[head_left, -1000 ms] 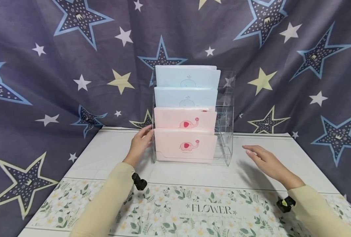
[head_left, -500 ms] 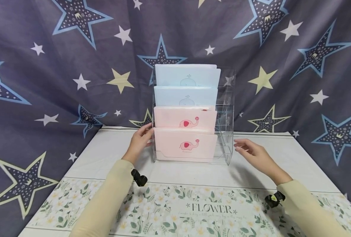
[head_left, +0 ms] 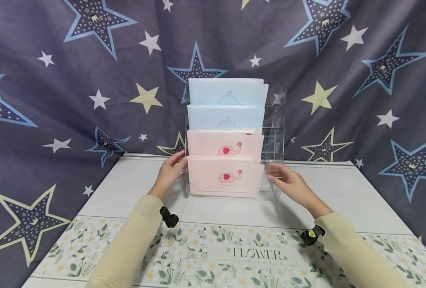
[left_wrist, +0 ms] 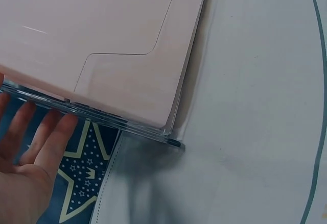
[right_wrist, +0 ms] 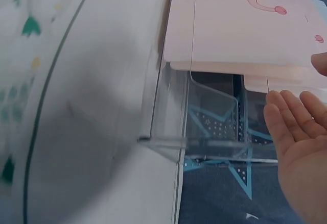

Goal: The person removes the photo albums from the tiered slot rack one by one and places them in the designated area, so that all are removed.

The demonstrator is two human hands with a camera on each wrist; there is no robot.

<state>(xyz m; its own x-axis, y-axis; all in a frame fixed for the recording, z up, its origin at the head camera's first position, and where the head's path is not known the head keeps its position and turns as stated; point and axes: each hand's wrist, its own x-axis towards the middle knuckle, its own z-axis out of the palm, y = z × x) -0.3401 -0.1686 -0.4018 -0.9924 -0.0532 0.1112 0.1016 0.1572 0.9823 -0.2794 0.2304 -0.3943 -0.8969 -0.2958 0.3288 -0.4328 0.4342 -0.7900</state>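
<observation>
Uncurled left grip (head_left: 167,173) and right grip (head_left: 292,183) at clear tiered plastic rack (head_left: 274,117) near worktop's (head_left: 223,212) back edge.
Left touches rack; right is beside flat pink elephant-print folders (head_left: 225,178) (contact unclear).

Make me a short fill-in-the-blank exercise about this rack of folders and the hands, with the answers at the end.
1. The lowest front folder in the clear rack is ____ in colour.
2. The animal printed on it is an ____.
3. The large word on the tablecloth reads ____.
4. The hand nearest the rack's unfilled end is the person's ____ hand.

Missing words: pink; elephant; FLOWER; right.
</observation>
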